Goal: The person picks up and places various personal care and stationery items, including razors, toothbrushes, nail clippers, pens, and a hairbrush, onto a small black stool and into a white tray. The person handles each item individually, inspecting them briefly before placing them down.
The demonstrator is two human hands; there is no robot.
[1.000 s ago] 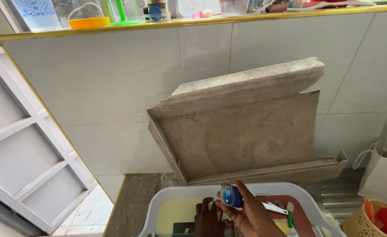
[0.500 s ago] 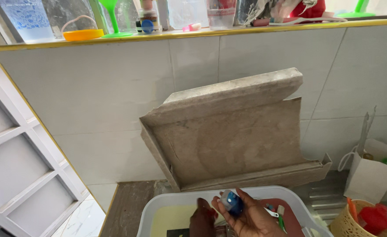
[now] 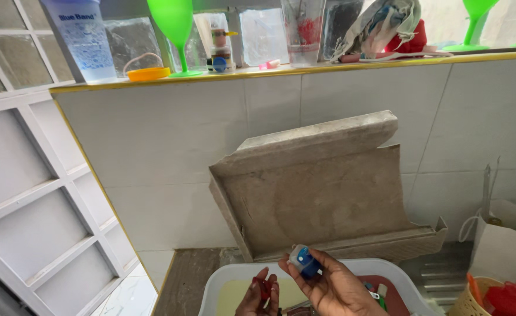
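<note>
My right hand (image 3: 334, 287) holds a small blue and clear jar (image 3: 304, 261) between thumb and fingers, raised above a white plastic basket (image 3: 214, 288). My left hand (image 3: 258, 295) is just to its left, low over the basket, pinching a small red thing (image 3: 265, 289) in its fingertips. Inside the basket lie a yellowish flat item (image 3: 234, 294) and a green and white utensil (image 3: 381, 292), partly hidden by my hands.
A grey worn cardboard box lid (image 3: 316, 187) leans on the white tiled wall. The ledge above holds green goblets (image 3: 175, 29), a blue-printed tub (image 3: 85, 41), an orange lid (image 3: 148, 74) and small jars. A paper bag (image 3: 506, 248) and a woven basket (image 3: 492, 298) stand right. White door at left.
The view has tilted up, showing more of the ledge. My left hand has lifted out of the basket with a small red thing. The right hand still holds the blue jar.
</note>
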